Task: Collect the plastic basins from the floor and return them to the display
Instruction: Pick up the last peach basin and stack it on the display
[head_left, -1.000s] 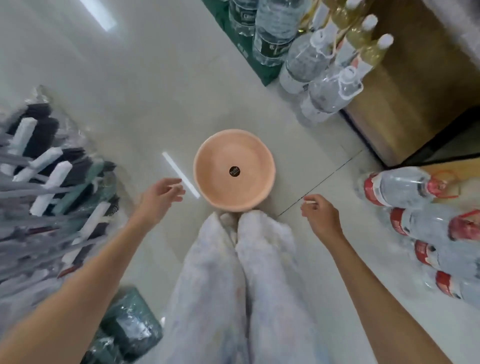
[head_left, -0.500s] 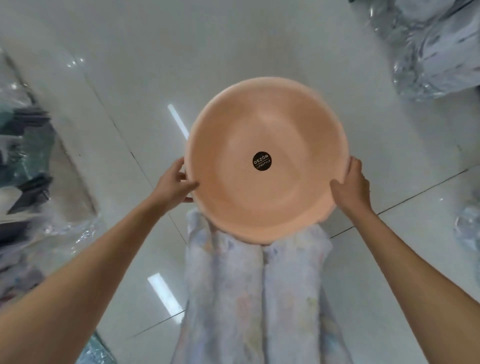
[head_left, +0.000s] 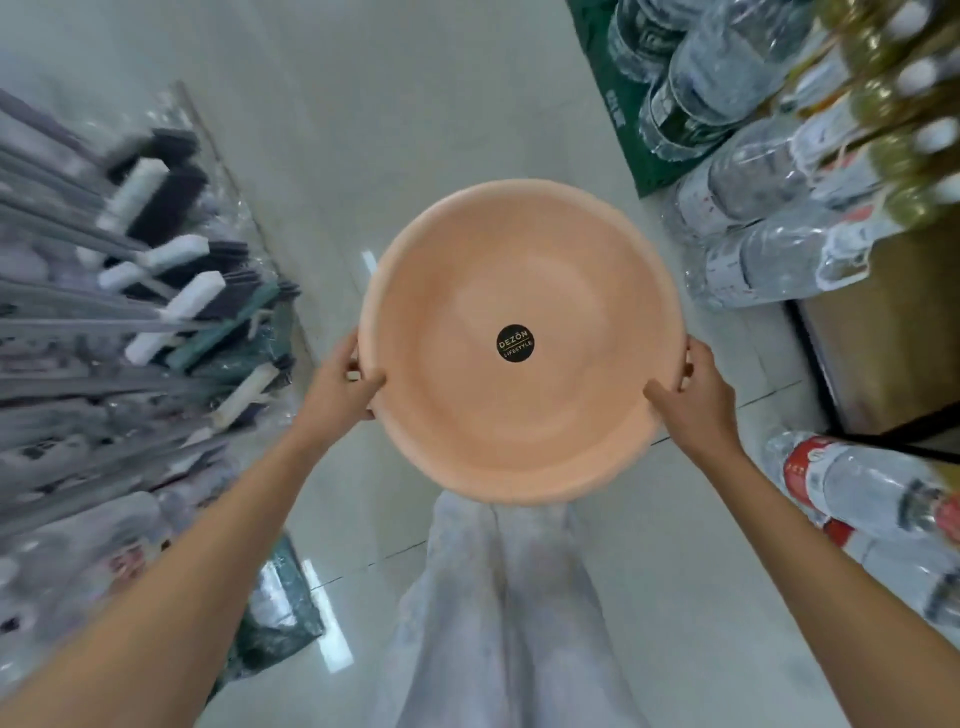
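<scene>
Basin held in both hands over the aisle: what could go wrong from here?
The pink basin is held only at its rim by the left hand and right hand, so it could slip. It hides the floor ahead, and bottled water packs and bagged brushes crowd both sides, so bumping them seems possible.

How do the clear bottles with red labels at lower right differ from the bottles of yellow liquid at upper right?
The red-labelled bottles hold clear liquid; the yellow-liquid bottles hold a golden one. The red-labelled bottles have red caps, while the yellow-liquid bottles have white caps. The red-labelled bottles sit nearer the right hand; the yellow-liquid bottles sit farther up the aisle. Both are transparent plastic, grouped beside the floor.
</scene>
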